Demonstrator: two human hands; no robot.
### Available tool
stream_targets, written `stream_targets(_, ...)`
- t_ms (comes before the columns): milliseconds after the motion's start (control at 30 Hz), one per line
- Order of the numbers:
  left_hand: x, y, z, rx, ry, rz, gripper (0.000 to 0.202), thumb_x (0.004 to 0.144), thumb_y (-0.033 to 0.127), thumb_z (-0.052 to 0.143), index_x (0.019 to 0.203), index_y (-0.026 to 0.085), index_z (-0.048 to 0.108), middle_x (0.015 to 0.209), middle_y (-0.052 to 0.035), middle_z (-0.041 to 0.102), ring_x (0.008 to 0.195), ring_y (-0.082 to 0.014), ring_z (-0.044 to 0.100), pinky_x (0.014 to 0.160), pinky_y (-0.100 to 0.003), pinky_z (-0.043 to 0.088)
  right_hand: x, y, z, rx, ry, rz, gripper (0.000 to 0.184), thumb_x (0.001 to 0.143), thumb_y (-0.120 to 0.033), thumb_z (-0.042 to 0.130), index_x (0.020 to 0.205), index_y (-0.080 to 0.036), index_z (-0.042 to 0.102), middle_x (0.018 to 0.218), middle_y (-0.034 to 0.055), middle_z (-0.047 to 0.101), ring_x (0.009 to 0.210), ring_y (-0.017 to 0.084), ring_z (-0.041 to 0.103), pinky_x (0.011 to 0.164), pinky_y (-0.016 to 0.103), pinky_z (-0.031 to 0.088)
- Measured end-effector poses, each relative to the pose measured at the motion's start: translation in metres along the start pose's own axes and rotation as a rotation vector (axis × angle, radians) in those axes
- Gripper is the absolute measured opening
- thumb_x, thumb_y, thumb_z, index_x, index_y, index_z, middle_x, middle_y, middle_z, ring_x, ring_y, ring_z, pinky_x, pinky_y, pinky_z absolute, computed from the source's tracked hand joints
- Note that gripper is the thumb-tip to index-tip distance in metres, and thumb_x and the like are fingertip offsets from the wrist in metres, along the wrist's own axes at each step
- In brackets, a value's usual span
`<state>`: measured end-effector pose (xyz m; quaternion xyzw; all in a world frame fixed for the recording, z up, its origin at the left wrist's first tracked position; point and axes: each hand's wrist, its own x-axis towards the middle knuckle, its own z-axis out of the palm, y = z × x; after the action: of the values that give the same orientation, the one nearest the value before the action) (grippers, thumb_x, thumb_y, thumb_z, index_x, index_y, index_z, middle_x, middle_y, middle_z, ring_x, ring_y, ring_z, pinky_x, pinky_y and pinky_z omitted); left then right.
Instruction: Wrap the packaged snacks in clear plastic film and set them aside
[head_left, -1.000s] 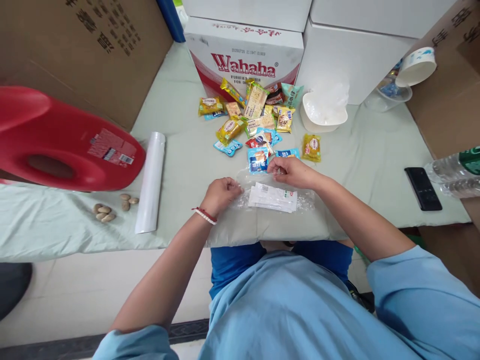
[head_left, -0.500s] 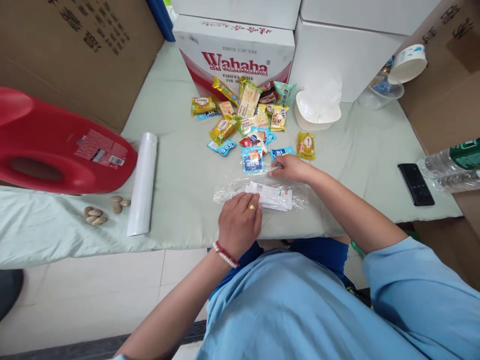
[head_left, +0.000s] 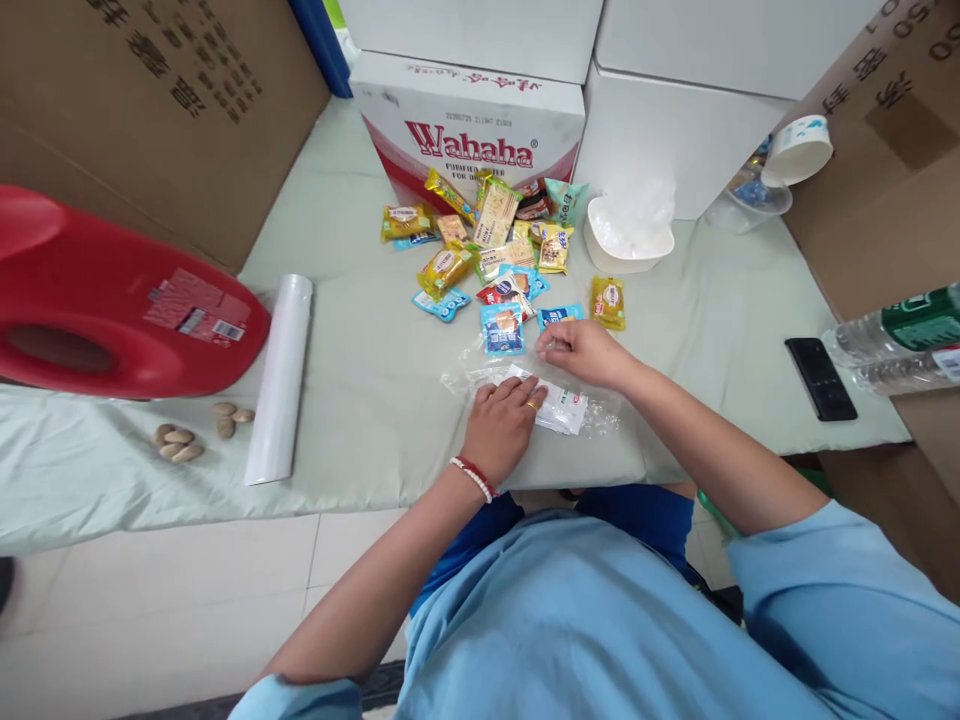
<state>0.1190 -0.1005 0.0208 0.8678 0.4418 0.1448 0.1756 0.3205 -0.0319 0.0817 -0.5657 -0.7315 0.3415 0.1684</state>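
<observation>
Left hand (head_left: 501,428) lies flat and ungripping, likely steadying packets (head_left: 564,407) near the table (head_left: 390,430)'s front edge; right hand (head_left: 583,354) curls, grip unclear.

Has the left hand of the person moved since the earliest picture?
Yes. Judged against the white roll, the left hand has moved rightward, away from it, and now lies over the left part of the white packets.

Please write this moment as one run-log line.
left hand: flat over white packets, clear plastic | right hand: curled beside blue packet, grip unclear | nearby: wrapped snacks
</observation>
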Motion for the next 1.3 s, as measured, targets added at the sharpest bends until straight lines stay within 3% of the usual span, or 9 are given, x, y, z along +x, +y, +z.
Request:
stream_targets(200,-0.001,-0.017,-0.001,-0.093,0.204,-0.302,0.026,0.085,0.036,0.076,0.109,0.025,0.079,0.131,-0.0142,0.066,0.12,-0.0395,0.053,0.1,-0.057,0.047,-0.059,-0.01,0.052,-0.244,-0.133,-0.182,0.053,0.102,-0.023,0.05,0.154,-0.026,0.057,0.121,0.0098,0.078,0.105,0.024,0.071,0.086,0.032,0.052)
stream_targets(333,-0.01,-0.05,-0.008,-0.294,0.339,-0.401,0.032,0.081,0.03,0.071,0.113,0.024,0.073,0.122,-0.0105,0.065,0.12,-0.0333,0.055,0.108,-0.052,0.047,-0.074,-0.009,0.077,-0.518,-0.24,-0.162,0.055,0.104,-0.023,0.049,0.158,-0.033,0.053,0.113,0.0112,0.075,0.098,0.027,0.071,0.072,0.032,0.048)
stream_targets(467,-0.009,-0.079,-0.025,-0.414,0.59,-0.716,0.031,0.097,0.039,0.051,0.118,0.021,0.063,0.127,-0.0143,0.063,0.123,-0.0309,0.058,0.114,-0.054,0.045,-0.074,-0.013,0.082,-0.621,-0.255,-0.189,0.053,0.104,-0.023,0.049,0.155,-0.035,0.056,0.116,0.0125,0.072,0.101,0.028,0.068,0.067,0.034,0.046)
stream_targets(567,0.001,-0.08,-0.032,-0.347,0.49,-0.792,0.046,0.103,0.056,0.039,0.116,0.021,0.066,0.135,-0.0198,0.062,0.14,-0.0389,0.048,0.121,-0.068,0.033,-0.075,-0.017,0.081,-0.648,-0.268,-0.197,0.053,0.105,-0.022,0.047,0.156,-0.033,0.055,0.118,0.0135,0.071,0.102,0.029,0.067,0.065,0.035,0.046)
stream_targets(667,0.012,-0.067,-0.028,-0.265,0.336,-0.699,0.044,0.093,0.064,0.058,0.096,0.022,0.069,0.145,-0.0207,0.058,0.154,-0.046,0.03,0.124,-0.075,0.024,-0.077,-0.019,0.081,-0.661,-0.265,-0.198,0.054,0.104,-0.021,0.049,0.156,-0.032,0.055,0.117,0.0143,0.07,0.103,0.029,0.066,0.066,0.035,0.046)
stream_targets(767,0.016,-0.056,-0.029,-0.151,0.216,-0.63,0.029,0.075,0.046,0.078,0.084,0.021,0.064,0.15,-0.0209,0.054,0.154,-0.0491,0.029,0.123,-0.072,0.029,-0.078,-0.021,0.081,-0.647,-0.268,-0.184,0.053,0.104,-0.021,0.05,0.155,-0.034,0.056,0.116,0.0139,0.07,0.104,0.028,0.066,0.067,0.034,0.045)
stream_targets(900,0.01,-0.051,-0.054,-0.131,0.04,-0.654,0.005,0.074,0.024,0.063,0.077,0.022,0.059,0.105,-0.0119,0.072,0.109,-0.0337,0.068,0.097,-0.047,0.054,-0.077,-0.024,0.076,-0.595,-0.277,-0.15,0.047,0.108,-0.025,0.045,0.153,-0.034,0.058,0.118,0.0122,0.069,0.106,0.028,0.065,0.071,0.033,0.045)
stream_targets(1033,0.005,-0.032,-0.068,-0.28,0.059,-0.571,0.004,0.08,0.025,0.06,0.081,0.022,0.063,0.075,-0.0001,0.069,0.073,-0.0204,0.066,0.075,-0.031,0.052,-0.074,-0.026,0.075,-0.552,-0.295,-0.118,0.047,0.108,-0.025,0.045,0.152,-0.035,0.059,0.118,0.0117,0.07,0.107,0.029,0.066,0.073,0.033,0.045)
stream_targets(1300,0.015,-0.001,-0.016,-0.398,0.025,-0.297,0.038,0.101,0.027,0.042,0.097,0.019,0.079,0.106,-0.009,0.079,0.101,-0.0232,0.074,0.095,-0.036,0.057,-0.086,-0.012,0.064,-0.271,-0.272,-0.261,0.025,0.104,-0.026,0.057,0.114,-0.018,0.078,0.109,0.0138,0.074,0.104,0.027,0.065,0.09,0.036,0.05)
